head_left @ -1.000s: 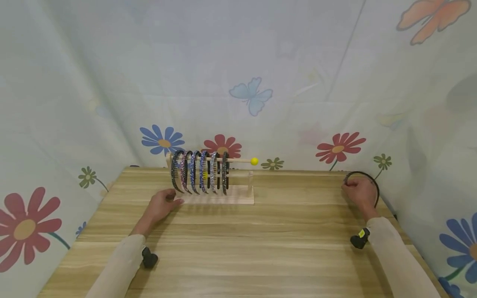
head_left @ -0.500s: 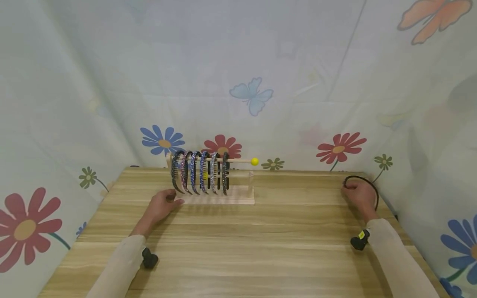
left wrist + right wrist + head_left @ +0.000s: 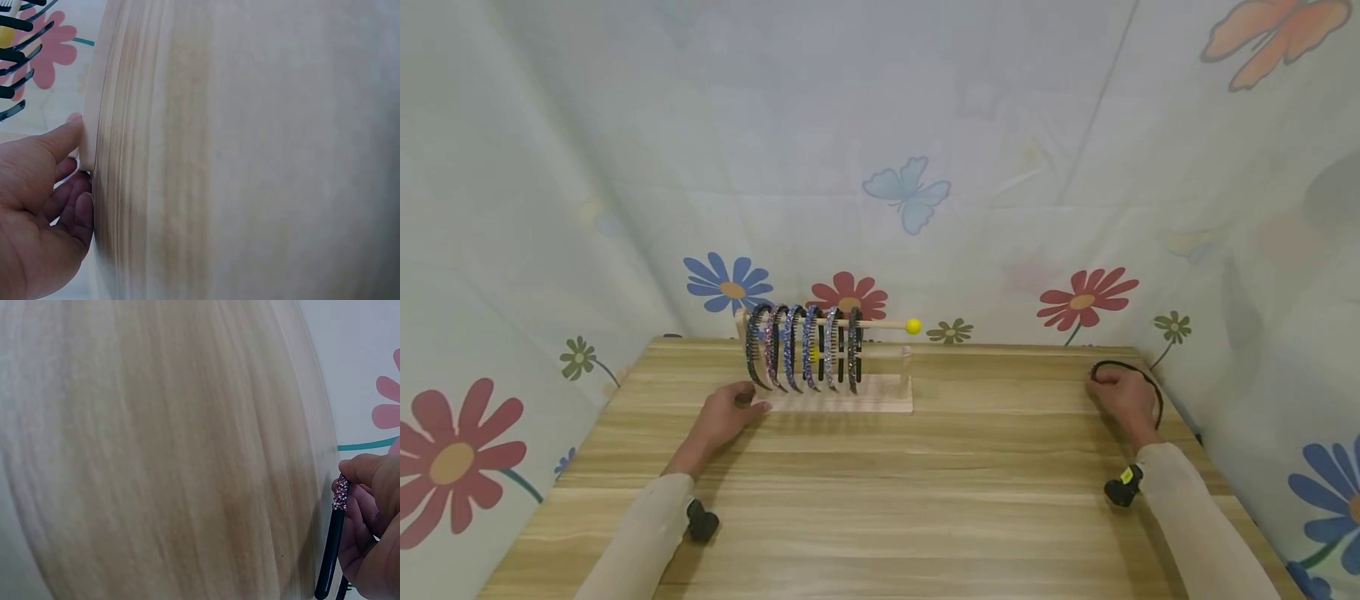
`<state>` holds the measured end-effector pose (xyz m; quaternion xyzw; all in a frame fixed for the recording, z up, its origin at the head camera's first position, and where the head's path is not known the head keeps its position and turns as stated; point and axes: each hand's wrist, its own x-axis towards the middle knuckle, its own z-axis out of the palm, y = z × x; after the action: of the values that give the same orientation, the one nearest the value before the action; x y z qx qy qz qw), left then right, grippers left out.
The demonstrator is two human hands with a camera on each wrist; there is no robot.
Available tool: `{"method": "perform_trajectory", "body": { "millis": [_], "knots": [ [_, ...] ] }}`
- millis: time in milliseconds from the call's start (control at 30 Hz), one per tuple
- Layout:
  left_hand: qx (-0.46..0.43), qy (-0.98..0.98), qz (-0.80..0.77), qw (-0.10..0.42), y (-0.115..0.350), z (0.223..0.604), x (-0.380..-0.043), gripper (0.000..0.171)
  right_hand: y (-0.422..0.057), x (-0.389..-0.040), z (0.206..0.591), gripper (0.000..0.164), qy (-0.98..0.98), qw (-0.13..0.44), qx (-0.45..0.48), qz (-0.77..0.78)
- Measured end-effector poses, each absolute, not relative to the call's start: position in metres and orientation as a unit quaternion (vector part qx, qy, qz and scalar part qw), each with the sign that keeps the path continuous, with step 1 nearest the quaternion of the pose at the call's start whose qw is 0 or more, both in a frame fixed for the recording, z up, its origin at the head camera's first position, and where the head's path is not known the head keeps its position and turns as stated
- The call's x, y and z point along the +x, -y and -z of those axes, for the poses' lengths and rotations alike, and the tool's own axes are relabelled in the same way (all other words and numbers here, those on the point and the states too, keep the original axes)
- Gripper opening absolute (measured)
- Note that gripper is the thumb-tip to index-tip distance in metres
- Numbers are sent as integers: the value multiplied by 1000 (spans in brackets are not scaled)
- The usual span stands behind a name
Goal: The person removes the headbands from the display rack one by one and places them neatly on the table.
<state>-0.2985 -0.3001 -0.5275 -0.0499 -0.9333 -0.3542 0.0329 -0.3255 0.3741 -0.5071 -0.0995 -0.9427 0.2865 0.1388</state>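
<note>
In the head view, a wooden headband stand point(image 3: 872, 405) stands toward the back of the table, left of centre. Several glittery black, pink, blue and silver headbands point(image 3: 790, 350) hang in a row on its upper rod, which ends in a yellow ball point(image 3: 913, 327). My left hand point(image 3: 724, 414) pinches the left front corner of the stand's base, thumb against its edge. Far to the right, my right hand point(image 3: 1123, 397) holds another headband point(image 3: 336, 531) between thumb and fingers, low at the table's back right. Its black end and pink-white glitter show in the right wrist view.
The wood-grain table point(image 3: 940, 500) stretches between both arms. Behind it hangs a pale curtain point(image 3: 985, 225) printed with flowers and butterflies. A black wrist camera point(image 3: 702, 521) sits on the left sleeve, another black camera point(image 3: 1123, 487) on the right.
The headband in my right hand has tipped lower, its arch sinking closer to the hand. My left hand and the stand have kept their place.
</note>
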Motion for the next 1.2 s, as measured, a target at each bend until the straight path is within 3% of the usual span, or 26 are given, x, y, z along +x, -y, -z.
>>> {"method": "perform_trajectory", "body": {
  "millis": [467, 867, 1200],
  "knots": [
    [-53, 933, 354, 37, 300, 528, -298, 53, -374, -322, 510, 36, 938, 119, -124, -301],
    [-49, 931, 360, 32, 299, 527, -298, 52, -377, -320, 506, 41, 933, 142, -119, -309],
    [-49, 930, 364, 27, 300, 526, -297, 54, -366, -316, 476, 47, 922, 174, -91, -333]
  ]
}}
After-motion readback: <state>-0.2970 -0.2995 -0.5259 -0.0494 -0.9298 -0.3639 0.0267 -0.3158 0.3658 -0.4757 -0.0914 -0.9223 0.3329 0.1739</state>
